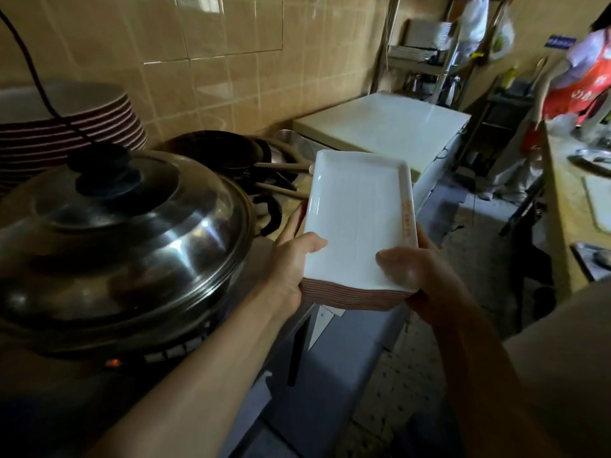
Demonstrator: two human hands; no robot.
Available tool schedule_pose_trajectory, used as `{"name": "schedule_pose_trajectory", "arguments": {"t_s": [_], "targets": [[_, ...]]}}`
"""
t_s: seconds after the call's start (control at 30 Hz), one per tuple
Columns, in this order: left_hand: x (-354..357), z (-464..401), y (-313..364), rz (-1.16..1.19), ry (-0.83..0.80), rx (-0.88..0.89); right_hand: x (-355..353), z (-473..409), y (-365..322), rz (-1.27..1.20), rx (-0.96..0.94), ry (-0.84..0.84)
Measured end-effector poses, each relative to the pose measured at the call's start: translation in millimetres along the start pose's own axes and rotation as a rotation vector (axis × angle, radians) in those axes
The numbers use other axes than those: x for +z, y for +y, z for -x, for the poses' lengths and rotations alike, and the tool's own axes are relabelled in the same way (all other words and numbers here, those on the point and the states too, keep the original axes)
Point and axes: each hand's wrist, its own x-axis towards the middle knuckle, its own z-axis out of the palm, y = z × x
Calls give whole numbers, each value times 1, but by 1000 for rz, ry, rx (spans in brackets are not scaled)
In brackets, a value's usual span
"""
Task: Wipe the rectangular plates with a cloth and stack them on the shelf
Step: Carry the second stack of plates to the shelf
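A stack of white rectangular plates (357, 209) with reddish-brown edges is held in mid-air in front of me, above the floor beside the counter. My left hand (291, 259) grips the stack's near left corner, thumb on the top plate and fingers underneath. My right hand (413, 272) grips the near right corner the same way, thumb on top. A metal shelf (426, 57) with more stacked dishes stands far back by the wall. No cloth is in view.
A big steel pot with a domed lid (115, 246) sits on a burner at my left. Stacked round plates (66, 120) and dark pans (218, 150) lie behind it. A white cabinet top (386, 123) is ahead. Another person in a red apron (582, 81) works at the right counter.
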Motion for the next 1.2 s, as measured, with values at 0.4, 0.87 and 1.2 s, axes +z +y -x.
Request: {"name": "schedule_pose_trajectory", "arguments": {"t_s": [0.4, 0.87, 1.2], "targets": [[37, -130, 12, 1, 16, -16, -40, -120, -30, 51, -4, -28], [87, -307, 20, 80, 202, 59, -99, -337, -58, -33, 64, -256], [101, -385, 46, 39, 239, 81, -111, -422, -81, -78, 50, -299]]}}
